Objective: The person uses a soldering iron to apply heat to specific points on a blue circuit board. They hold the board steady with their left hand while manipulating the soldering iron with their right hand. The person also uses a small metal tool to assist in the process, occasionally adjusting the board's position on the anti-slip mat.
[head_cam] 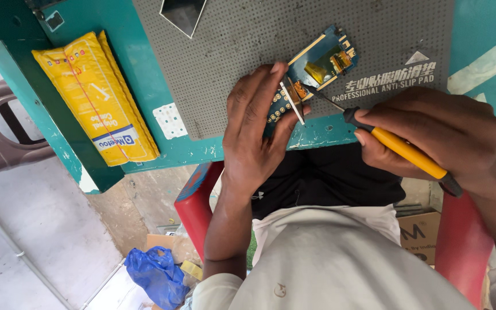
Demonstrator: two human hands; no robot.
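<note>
Hiding circuit board point(317, 66): left hand point(254, 135)

— How's the feed on your end?

— I've got bright, even daylight with nothing blown out. Shadows are soft: the left hand point(256, 135) drops only a faint one on the grey mat point(231, 51).

— Any glare?

— A pale sheen on the yellow packet point(96, 95), and the shiny pane point(182, 14) at the top edge reflects light. Focus is sharp on the circuit board point(317, 69); I see slight stretching toward the corners.
</note>
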